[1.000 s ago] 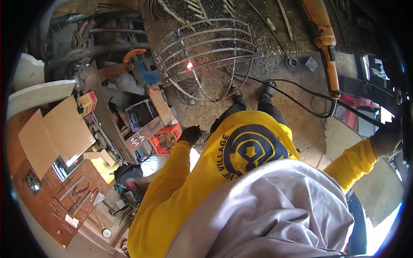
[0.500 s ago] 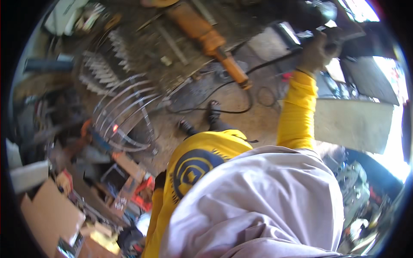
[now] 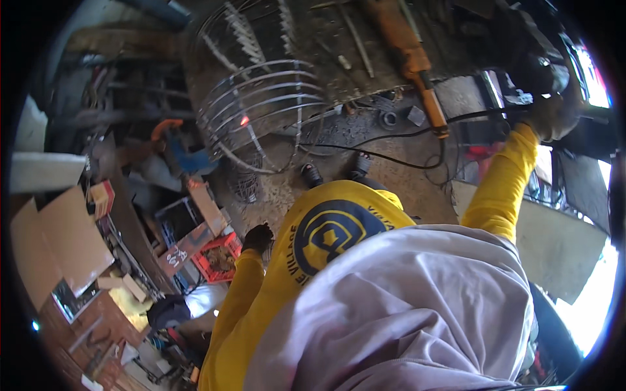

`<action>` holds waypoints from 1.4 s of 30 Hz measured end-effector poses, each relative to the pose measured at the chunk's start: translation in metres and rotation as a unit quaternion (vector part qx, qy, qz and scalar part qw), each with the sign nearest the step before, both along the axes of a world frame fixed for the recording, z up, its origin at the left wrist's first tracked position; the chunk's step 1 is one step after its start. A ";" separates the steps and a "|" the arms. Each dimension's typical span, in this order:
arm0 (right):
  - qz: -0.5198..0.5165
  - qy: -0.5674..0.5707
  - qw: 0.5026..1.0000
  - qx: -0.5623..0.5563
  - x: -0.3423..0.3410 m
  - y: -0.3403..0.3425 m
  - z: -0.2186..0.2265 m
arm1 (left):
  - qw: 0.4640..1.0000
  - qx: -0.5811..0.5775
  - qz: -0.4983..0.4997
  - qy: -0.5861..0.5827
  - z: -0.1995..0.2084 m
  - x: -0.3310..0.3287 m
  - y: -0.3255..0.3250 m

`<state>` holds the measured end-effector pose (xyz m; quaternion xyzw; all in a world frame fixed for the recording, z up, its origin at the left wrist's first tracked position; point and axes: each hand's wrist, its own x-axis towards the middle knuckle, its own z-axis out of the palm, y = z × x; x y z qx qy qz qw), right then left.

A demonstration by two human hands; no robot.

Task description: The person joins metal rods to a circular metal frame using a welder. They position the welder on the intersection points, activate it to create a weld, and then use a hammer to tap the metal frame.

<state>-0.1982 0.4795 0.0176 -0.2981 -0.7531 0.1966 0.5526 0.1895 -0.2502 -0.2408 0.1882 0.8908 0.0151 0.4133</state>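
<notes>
I wear a yellow long-sleeved shirt. My right hand (image 3: 551, 117), in a worn glove, is raised to the upper right and closed on a dark tool (image 3: 529, 64). A black cable (image 3: 404, 137) trails from that tool across the floor. My left hand (image 3: 258, 238), in a dark glove, hangs at my side with the fingers curled; whether anything is in it is hidden. In front of my shoes (image 3: 312, 174) stands a domed wire cage (image 3: 267, 107) with a small glowing red spot (image 3: 244, 120) on one wire.
An orange power tool (image 3: 417, 62) lies on the gritty floor behind the cage. Boxes, a red crate (image 3: 218, 257), cardboard sheets (image 3: 55, 238) and scattered tools crowd the left side. A grey flat sheet (image 3: 554, 251) lies at the right.
My right arm has risen from low at the right to the upper right, now gripping the dark tool. The view has swung about. The left hand stays at my side.
</notes>
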 end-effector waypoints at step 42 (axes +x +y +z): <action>0.348 -0.591 0.707 0.176 -0.052 -0.328 -0.024 | 0.922 0.187 0.339 -0.002 -0.128 0.023 -0.014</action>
